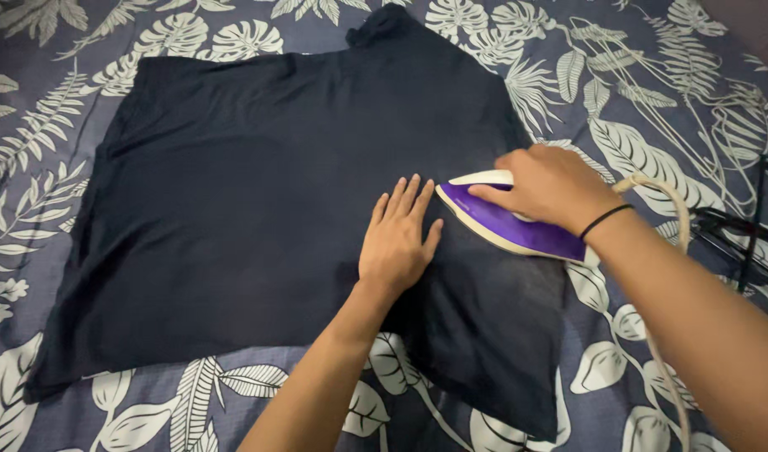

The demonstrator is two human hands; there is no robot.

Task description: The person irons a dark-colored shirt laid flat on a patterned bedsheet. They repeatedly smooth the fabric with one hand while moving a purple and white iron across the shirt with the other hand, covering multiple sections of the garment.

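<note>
The right hand (551,188) gripped a purple-and-white iron (505,222) on a dark navy cloth garment (258,201), the left hand (396,238) lay flat, fingers spread, with most cloth apparently left unpressed.

Bedsheet (668,92) covers the whole surface: grey-blue with large white leaf and fern print, showing on all sides beyond the hands, widest up and to the right of the right hand and below the left forearm. Black cables (739,230) lie tangled on the sheet at the right frame edge, just right of the right wrist, running up toward the far right. Dark brownish patch (756,21) in the top right corner, well apart from both hands; cannot tell what it is.
</note>
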